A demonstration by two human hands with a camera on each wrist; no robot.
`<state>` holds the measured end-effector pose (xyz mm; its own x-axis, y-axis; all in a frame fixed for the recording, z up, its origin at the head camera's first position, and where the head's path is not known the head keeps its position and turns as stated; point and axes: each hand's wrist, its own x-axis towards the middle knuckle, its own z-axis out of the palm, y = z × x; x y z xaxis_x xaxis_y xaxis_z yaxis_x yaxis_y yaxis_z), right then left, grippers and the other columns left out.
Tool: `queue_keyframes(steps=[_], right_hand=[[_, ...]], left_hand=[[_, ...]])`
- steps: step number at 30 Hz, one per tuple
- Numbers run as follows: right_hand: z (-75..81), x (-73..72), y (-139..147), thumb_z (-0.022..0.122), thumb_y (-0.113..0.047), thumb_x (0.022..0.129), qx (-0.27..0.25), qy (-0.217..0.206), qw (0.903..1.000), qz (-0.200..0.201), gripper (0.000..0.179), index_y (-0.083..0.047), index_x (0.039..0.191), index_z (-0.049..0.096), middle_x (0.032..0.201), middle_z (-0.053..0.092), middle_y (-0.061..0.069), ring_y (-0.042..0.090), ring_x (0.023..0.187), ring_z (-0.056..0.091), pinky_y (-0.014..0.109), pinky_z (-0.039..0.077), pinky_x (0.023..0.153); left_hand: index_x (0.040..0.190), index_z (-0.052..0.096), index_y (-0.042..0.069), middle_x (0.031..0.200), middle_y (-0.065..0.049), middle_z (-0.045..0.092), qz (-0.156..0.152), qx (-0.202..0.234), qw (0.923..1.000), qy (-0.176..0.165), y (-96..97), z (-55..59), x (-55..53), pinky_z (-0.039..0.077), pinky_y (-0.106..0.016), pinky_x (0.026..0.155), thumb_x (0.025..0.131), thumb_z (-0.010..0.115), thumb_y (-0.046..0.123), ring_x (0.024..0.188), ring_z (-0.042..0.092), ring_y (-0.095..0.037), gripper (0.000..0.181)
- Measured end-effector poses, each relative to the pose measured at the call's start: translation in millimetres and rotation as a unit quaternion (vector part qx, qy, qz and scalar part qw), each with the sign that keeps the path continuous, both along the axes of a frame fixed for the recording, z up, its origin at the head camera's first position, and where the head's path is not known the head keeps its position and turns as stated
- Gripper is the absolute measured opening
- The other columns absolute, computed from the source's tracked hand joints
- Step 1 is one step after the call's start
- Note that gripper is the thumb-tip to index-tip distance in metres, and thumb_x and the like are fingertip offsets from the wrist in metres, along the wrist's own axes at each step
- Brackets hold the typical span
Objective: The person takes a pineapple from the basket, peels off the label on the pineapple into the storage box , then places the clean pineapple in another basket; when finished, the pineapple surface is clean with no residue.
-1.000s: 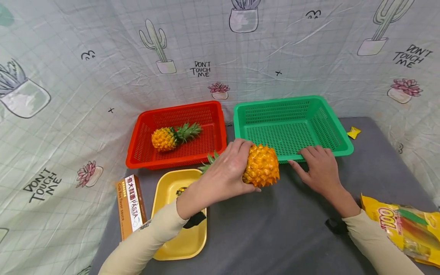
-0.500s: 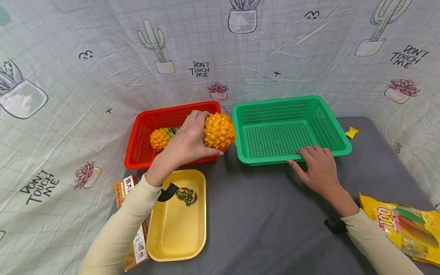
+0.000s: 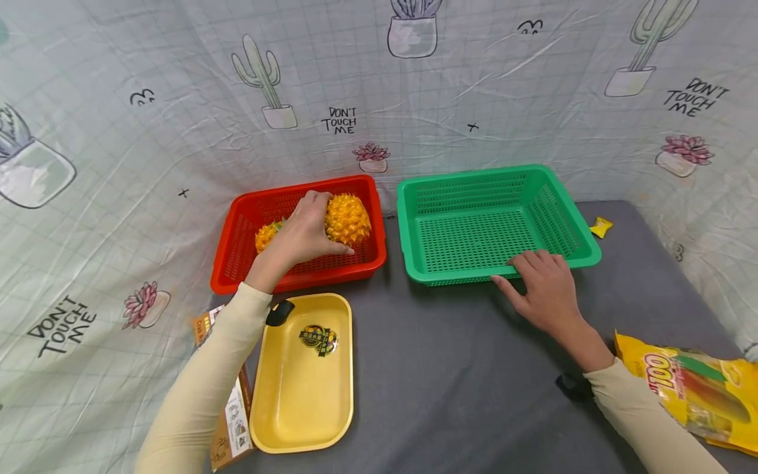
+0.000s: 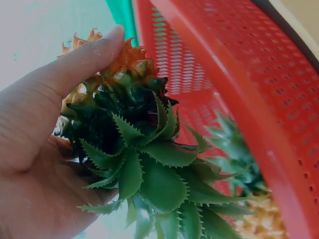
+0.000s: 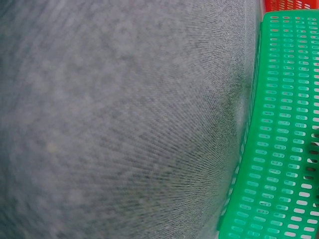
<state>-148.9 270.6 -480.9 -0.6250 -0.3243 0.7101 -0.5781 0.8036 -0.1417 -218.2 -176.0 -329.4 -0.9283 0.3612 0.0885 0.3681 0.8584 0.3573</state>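
In the head view, my left hand (image 3: 304, 230) grips an orange pineapple (image 3: 347, 219) over the red basket (image 3: 220, 263), its fruit end pointing right. The left wrist view shows the thumb and palm around this pineapple (image 4: 119, 99), its green crown (image 4: 162, 189) toward the camera. A second pineapple (image 3: 268, 236) lies in the red basket, partly hidden behind the left hand; its body (image 4: 261, 214) shows low in the left wrist view. My right hand (image 3: 547, 289) rests with its fingers over the front rim of the green basket (image 3: 444, 273). The right wrist view does not show the hand.
Before the red basket stands a yellow tray (image 3: 302, 401) with a dark sticker. A pasta box (image 3: 233, 421) lies left of it, partly under the left sleeve. A yellow bag (image 3: 693, 392) lies at the right, and a small yellow wrapper (image 3: 601, 227) beyond the green basket.
My left hand has carried the pineapple left, from in front of the green basket to over the red basket, and lower in the last half second. The right hand stays on the green rim.
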Motion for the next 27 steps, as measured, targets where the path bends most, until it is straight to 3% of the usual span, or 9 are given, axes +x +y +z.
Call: queue_keyframes(steps=[10,20,27], right_hand=[[-1.5,0.3,-0.2,0.052,-0.062,0.104,0.005,-0.005,1.0000,-0.004,0.062,-0.002,0.101,0.069,0.092,0.065,0.014,0.040,0.084,0.058,0.059,0.043,0.074],[-2.5,0.9,-2.4,0.052,-0.061,0.104,0.002,-0.012,0.9999,0.001,0.062,-0.002,0.101,0.069,0.092,0.065,0.014,0.040,0.084,0.058,0.059,0.043,0.075],[-2.4,-0.6,-1.0,0.053,-0.061,0.104,0.001,-0.004,1.0000,0.000,0.061,-0.002,0.101,0.069,0.093,0.065,0.014,0.040,0.084,0.059,0.059,0.043,0.075]], left_hand=[[0.147,0.043,-0.009,0.129,-0.022,0.050,0.010,-0.040,0.9987,-0.030,-4.6,-28.5,-15.3,0.048,-0.052,0.104,0.070,0.098,0.052,0.117,0.050,-0.037,0.113],[0.148,0.042,-0.011,0.130,-0.025,0.050,0.017,-0.068,0.9948,-0.073,-6.8,-53.7,-24.1,0.046,-0.054,0.106,0.074,0.096,0.049,0.119,0.050,-0.040,0.110],[0.154,0.038,-0.011,0.144,-0.031,0.047,0.017,-0.089,0.9918,-0.090,-10.2,-66.7,-27.7,0.040,-0.057,0.111,0.081,0.094,0.041,0.136,0.043,-0.046,0.105]])
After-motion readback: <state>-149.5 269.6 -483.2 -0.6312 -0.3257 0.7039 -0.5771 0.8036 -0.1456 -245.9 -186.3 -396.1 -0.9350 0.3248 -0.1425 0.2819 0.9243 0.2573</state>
